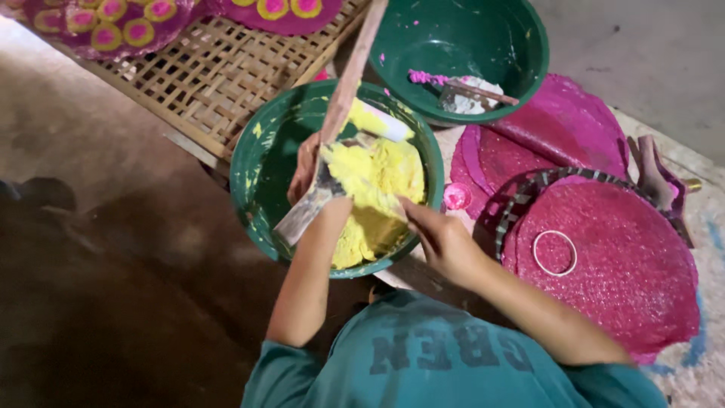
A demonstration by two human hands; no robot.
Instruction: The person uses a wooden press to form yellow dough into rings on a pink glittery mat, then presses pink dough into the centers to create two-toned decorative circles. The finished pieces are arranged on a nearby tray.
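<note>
— What are your hands doing?
— My left hand (308, 172) is gripping a flat scraper (302, 215) over the yellow paste (377, 174) in the near green bowl (249, 189). My right hand (442, 238) is touching the paste with narrowed fingers; I can't tell whether it's gripping.
— What's crowding you?
— A wooden stick (351, 68) is leaning across the rim, and pink discs (604, 272) are lying right. Bare floor is opening left.

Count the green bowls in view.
2. One bowl holds yellow paste, under both hands. The other bowl sits behind it at top, holding a scraper and white and pink bits. None seem hidden.
</note>
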